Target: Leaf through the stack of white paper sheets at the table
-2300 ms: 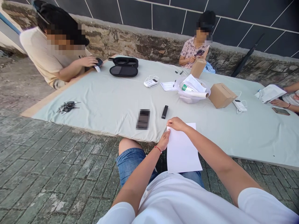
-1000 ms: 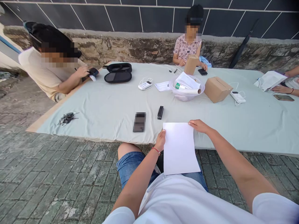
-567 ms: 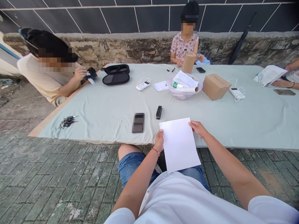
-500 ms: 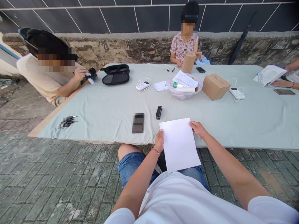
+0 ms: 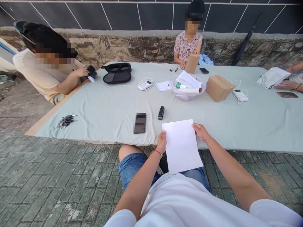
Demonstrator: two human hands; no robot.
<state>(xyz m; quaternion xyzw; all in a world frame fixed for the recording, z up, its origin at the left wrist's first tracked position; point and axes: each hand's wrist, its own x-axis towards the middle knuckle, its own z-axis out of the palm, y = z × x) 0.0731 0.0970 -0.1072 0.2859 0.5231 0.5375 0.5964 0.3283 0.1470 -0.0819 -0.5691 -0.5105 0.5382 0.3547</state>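
Note:
Between my hands is a blank white sheet of paper (image 5: 182,148), tilted over my lap at the table's near edge. My left hand (image 5: 162,142) pinches its left edge near the upper corner. At the upper right corner, my right hand (image 5: 200,130) grips the sheet between thumb and fingers. Whether it is one sheet or a thin stack, I cannot tell. Just beyond the paper lies a black stapler (image 5: 161,113). To the stapler's left is a dark flat object (image 5: 140,123), partly blurred out.
A pale cloth covers the table (image 5: 113,116). On it are keys (image 5: 66,121), an open black case (image 5: 117,73), a plastic bowl (image 5: 187,96) of papers, a cardboard box (image 5: 219,87) and white power banks (image 5: 145,85). Other people sit left, across and right, hands on objects.
My hands hold the paper almost unchanged. Across the table, a person's hand has moved onto the upright cardboard box. The view has shifted very slightly.

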